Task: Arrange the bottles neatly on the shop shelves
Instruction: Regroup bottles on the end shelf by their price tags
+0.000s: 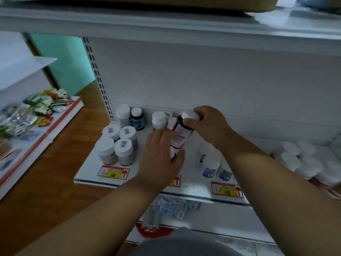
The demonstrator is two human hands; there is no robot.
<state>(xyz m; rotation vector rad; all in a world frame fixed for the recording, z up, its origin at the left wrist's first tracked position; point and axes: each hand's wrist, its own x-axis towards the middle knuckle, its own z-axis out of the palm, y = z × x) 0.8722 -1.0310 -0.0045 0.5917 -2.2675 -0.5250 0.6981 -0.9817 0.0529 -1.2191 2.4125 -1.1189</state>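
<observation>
On the white shop shelf (92,174) my right hand (206,124) grips the white cap of a dark bottle with a white and red label (181,133), which is tilted. My left hand (160,156) curls round a second bottle (173,153) just below it, mostly hidden under my fingers. A cluster of several white-capped bottles (118,145) stands at the shelf's left. A blue bottle (137,119) and more white bottles (159,120) stand at the back. White bottles with purple labels (212,163) sit under my right forearm.
More white-capped bottles (302,159) crowd the shelf's right end. Price tags marked 118 (113,172) line the front edge. A lower shelf holds blue packets (173,207). A neighbouring shelf at the left carries snack packets (36,111). The floor (64,163) is brown wood.
</observation>
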